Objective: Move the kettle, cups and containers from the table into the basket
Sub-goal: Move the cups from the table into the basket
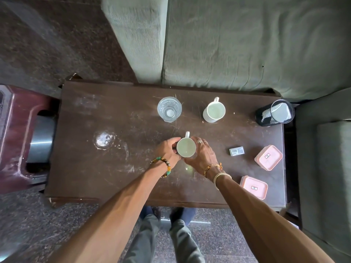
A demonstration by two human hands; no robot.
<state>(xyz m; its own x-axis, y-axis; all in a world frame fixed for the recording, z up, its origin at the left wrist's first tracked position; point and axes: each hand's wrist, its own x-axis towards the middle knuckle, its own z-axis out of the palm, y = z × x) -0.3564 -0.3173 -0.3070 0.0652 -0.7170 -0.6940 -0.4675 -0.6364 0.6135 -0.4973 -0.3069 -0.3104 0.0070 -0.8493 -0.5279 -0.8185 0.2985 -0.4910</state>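
A white mug (186, 147) stands at the middle of the dark brown table (114, 177). My left hand (168, 151) and my right hand (202, 155) curl round its sides, handle pointing away from me. A second white mug (214, 111) stands farther back, and a clear glass (169, 109) is to its left. Two pink lidded containers (268, 157) (254, 186) lie at the table's right. A maroon basket (17, 133) left of the table holds a steel kettle (40, 139).
A black mesh holder (273, 113) sits at the table's back right corner. A small white box (236, 150) lies near the pink containers. A wet ring (104, 139) marks the table's left part. Green sofas (247, 44) border the back and right.
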